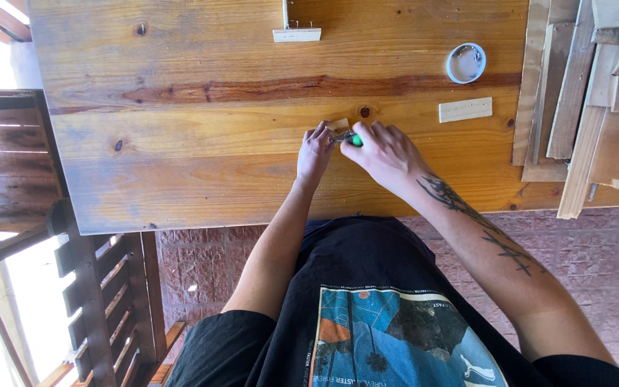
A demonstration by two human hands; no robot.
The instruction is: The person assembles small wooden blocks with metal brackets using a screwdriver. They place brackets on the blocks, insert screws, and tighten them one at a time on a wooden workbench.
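Worktop (180, 86) centre: left hand (314, 152) pinches a small block (338, 125) flat to steady it; right hand (385, 152) grips a green-handled tool (352, 139) against it. Spare block (465, 110), round tin (466, 63) far right.

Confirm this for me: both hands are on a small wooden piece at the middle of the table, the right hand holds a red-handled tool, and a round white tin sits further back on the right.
One detail is off. In the head view the tool in the right hand has a green handle, not red. The rest holds: the left hand and the right hand meet at the small wooden piece mid-table, and the round white tin lies further back on the right.
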